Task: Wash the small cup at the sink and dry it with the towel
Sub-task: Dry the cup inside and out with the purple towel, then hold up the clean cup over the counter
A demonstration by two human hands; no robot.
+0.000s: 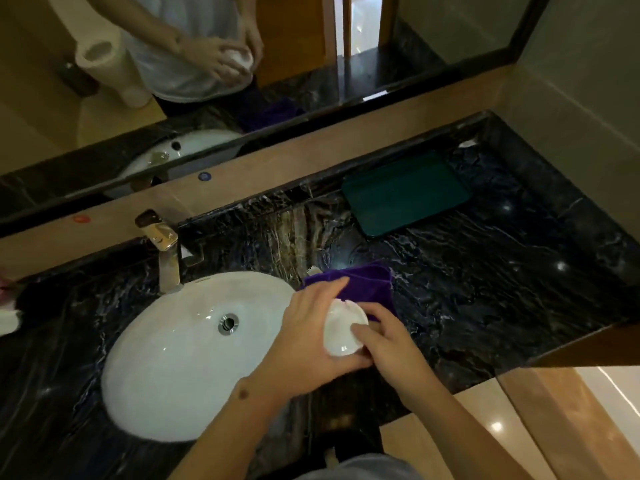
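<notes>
Now left hand [308, 336] grips small cup [344, 329] at sink [166, 358] rim; right hand [384, 337] fingers pinch cup lip.

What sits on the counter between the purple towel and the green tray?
Nothing: in the head view, only bare dark marble counter separates the purple towel from the green tray. The towel lies nearer, just behind the cup.
</notes>
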